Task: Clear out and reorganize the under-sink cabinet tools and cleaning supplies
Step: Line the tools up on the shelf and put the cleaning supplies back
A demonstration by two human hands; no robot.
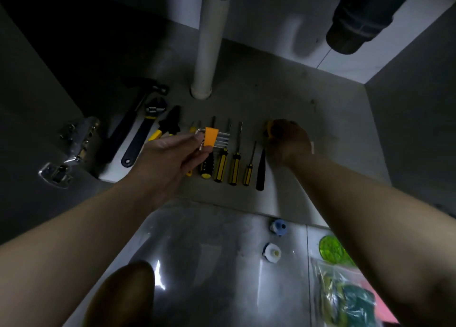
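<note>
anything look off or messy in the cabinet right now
Nothing stands out. The yellow-handled screwdrivers lie parallel in a neat row on the grey cabinet floor; only a few small dark smudges mark it.

We look into an under-sink cabinet (283, 97). A white drainpipe (209, 42) stands on its floor. A door hinge (71, 149) sits left.
</note>
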